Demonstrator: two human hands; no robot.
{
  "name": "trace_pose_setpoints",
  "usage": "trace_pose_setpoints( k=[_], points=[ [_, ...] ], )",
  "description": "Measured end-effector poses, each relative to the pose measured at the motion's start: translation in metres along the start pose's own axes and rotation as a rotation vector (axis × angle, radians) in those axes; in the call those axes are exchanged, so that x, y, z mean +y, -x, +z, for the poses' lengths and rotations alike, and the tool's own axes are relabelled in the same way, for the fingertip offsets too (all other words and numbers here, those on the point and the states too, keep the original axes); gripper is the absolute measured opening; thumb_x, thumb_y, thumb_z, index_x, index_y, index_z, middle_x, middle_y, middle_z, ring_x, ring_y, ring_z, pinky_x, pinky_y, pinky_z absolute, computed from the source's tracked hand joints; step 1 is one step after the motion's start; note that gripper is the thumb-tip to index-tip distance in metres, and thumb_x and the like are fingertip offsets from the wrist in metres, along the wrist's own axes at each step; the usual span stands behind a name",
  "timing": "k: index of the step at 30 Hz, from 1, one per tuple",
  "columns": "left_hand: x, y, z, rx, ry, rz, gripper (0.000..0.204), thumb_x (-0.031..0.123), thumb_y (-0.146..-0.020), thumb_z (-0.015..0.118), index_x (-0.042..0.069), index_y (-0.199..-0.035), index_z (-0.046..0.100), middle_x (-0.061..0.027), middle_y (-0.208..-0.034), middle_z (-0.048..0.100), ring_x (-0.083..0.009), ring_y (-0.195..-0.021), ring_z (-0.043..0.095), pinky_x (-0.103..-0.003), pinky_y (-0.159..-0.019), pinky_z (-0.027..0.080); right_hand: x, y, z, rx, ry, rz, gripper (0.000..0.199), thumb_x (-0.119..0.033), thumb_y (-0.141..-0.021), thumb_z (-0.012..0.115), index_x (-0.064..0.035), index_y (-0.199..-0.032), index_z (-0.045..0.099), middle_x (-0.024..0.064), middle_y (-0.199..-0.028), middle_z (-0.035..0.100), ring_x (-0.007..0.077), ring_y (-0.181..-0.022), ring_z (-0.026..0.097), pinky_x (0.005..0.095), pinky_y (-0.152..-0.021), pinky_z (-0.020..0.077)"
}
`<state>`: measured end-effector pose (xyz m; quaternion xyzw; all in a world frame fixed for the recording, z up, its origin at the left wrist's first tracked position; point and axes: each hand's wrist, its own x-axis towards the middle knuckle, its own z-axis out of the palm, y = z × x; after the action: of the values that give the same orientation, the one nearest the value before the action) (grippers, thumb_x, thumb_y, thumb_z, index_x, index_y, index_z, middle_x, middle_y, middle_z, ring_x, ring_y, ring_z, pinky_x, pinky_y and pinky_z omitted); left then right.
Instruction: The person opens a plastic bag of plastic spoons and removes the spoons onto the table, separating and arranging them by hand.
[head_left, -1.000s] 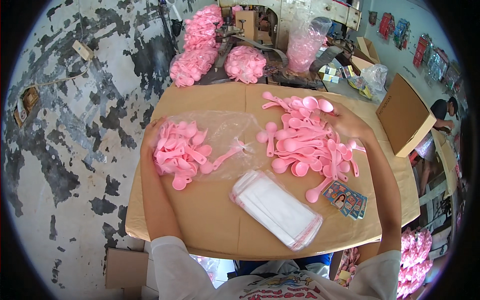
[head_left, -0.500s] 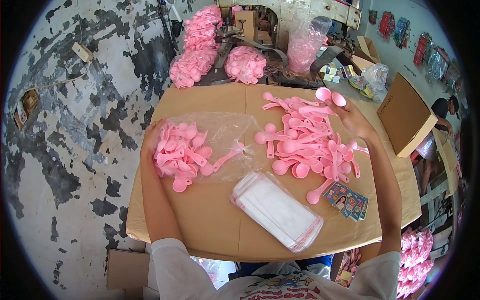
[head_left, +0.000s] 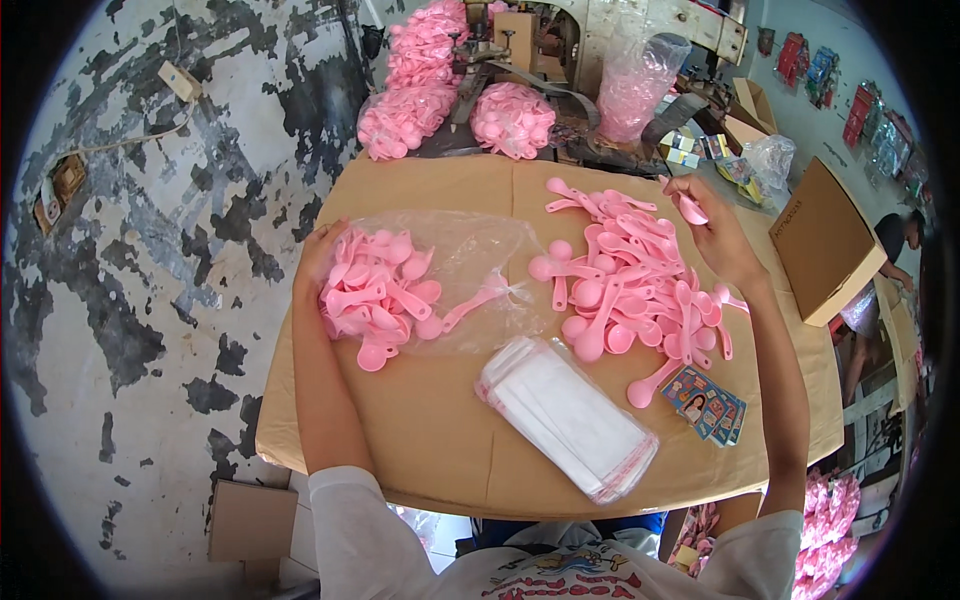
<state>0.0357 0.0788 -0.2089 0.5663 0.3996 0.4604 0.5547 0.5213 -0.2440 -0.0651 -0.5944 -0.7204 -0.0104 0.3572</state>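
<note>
My left hand [head_left: 322,248] is at the left edge of a clear plastic bag [head_left: 470,240] and grips its side, some fingers hidden by the contents. Inside lies a heap of pink measuring spoons [head_left: 375,290], and one spoon [head_left: 478,302] sits apart near the bag's right end. At the far right of the table, my right hand [head_left: 718,228] is closed on a pink spoon [head_left: 692,210]; a second pink tip shows at its fingers. Just left of and below that hand spreads a loose pile of pink spoons [head_left: 630,275] on the brown-covered table [head_left: 420,430].
A stack of clear sleeves [head_left: 570,420] and printed cards [head_left: 705,405] lie near me. Behind the table are filled bags of pink spoons [head_left: 512,120] and machinery. An open cardboard box [head_left: 830,240] stands at the right edge; another person [head_left: 888,245] is beyond it.
My right hand has turned and its spoon bowls have changed angle, one now mostly hidden by the fingers. A spoon lies differently on the front of the pile. The whole view has shifted slightly.
</note>
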Motion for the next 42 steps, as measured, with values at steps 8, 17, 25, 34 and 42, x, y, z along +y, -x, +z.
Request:
trace_pose_setpoints(
  k=[8, 17, 25, 34, 42],
  points=[
    [0.0, -0.003, -0.004, -0.016, -0.099, -0.011, 0.032, 0.036, -0.095, 0.068, 0.004, -0.097, 0.066, -0.0024, -0.088, 0.067, -0.0092, -0.072, 0.061, -0.024, -0.064, 0.05, -0.077, -0.021, 0.073, -0.496, 0.06, -0.039, 0.048, 0.01, -0.076, 0.056, -0.0011, -0.123, 0.058, 0.0159, -0.122, 0.059, 0.0327, -0.116, 0.057, 0.0414, -0.099, 0.0457],
    [-0.009, -0.004, -0.003, 0.06, -0.091, 0.049, 0.038, 0.042, -0.09, 0.072, 0.005, -0.083, 0.068, 0.0015, -0.075, 0.061, -0.0067, -0.063, 0.05, -0.023, -0.057, 0.04, -0.02, -0.025, 0.228, -0.706, -0.022, 0.044, 0.032, -0.002, -0.08, 0.061, -0.003, -0.112, 0.063, 0.0143, -0.115, 0.062, 0.0315, -0.104, 0.061, 0.0407, -0.086, 0.049],
    [-0.002, -0.002, 0.004, 0.041, -0.129, 0.029, 0.034, 0.038, -0.093, 0.069, 0.005, -0.088, 0.066, 0.0016, -0.079, 0.061, -0.0081, -0.064, 0.053, -0.024, -0.058, 0.044, -0.04, -0.023, 0.227, -0.431, -0.111, -0.097, 0.036, -0.005, -0.081, 0.064, -0.0052, -0.116, 0.062, 0.0145, -0.115, 0.062, 0.0324, -0.106, 0.061, 0.0407, -0.089, 0.0498],
    [-0.009, -0.006, -0.012, 0.062, -0.199, 0.035, 0.036, 0.038, -0.093, 0.068, 0.002, -0.094, 0.067, -0.0013, -0.085, 0.063, -0.0091, -0.073, 0.056, -0.024, -0.063, 0.046, -0.098, -0.02, 0.072, -0.354, 0.171, -0.244, 0.04, -0.004, -0.078, 0.071, -0.0085, -0.118, 0.063, 0.0097, -0.117, 0.063, 0.0307, -0.103, 0.064, 0.0416, -0.088, 0.0522],
    [-0.01, -0.011, -0.007, 0.032, -0.156, 0.012, 0.038, 0.038, -0.096, 0.066, 0.001, -0.102, 0.068, -0.0023, -0.093, 0.066, -0.0091, -0.079, 0.059, -0.023, -0.07, 0.049, -0.09, -0.025, 0.11, -0.55, 0.068, -0.275, 0.035, 0.001, -0.081, 0.066, -0.0005, -0.116, 0.063, 0.0172, -0.126, 0.058, 0.0337, -0.119, 0.055, 0.0403, -0.101, 0.0449]
  ],
)
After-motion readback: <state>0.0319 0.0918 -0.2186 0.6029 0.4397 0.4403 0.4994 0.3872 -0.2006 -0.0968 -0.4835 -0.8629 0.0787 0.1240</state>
